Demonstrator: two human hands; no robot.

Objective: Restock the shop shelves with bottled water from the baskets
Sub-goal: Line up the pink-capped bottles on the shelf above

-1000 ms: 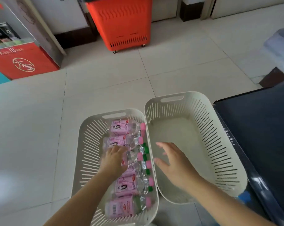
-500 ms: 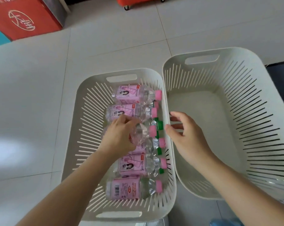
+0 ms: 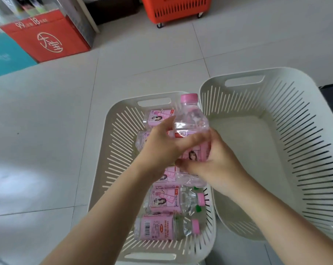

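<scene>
Nearest, beneath both wrists, the slatted basket point(image 3: 112, 159) holds pink-labelled bottles lying on their sides. One with a barcode point(image 3: 158, 228) lies closest, and another point(image 3: 165, 200) just beyond it. Small green caps point(image 3: 199, 208) show between them on the side of the right hand, so there is probably a lower layer too.

Above these, the left hand point(image 3: 162, 148) has its fingers curled round the middle of a single bottle point(image 3: 190, 121). The right hand point(image 3: 219, 169) grips the same bottle lower down, with the thumb across its label. The bottle is lifted clear of the rest, roughly upright, with its pink cap pointing away from the person.

Past the left hand's knuckles, two more bottles point(image 3: 158, 117) lie at the basket's far end. To the outside of the right hand is a second basket point(image 3: 295, 150) touching the first, with nothing visible inside it.

Further off there is tiled floor point(image 3: 47, 131), then an orange wheeled basket point(image 3: 177, 8) ahead and a red box point(image 3: 45, 37) far out on the left hand's side.

My judgement is that one basket is already emptied and the other is well under way but not finished. At least five bottles remain in it, perhaps more underneath. The raised one still has to reach a shelf, and no shelf can be made out here.
</scene>
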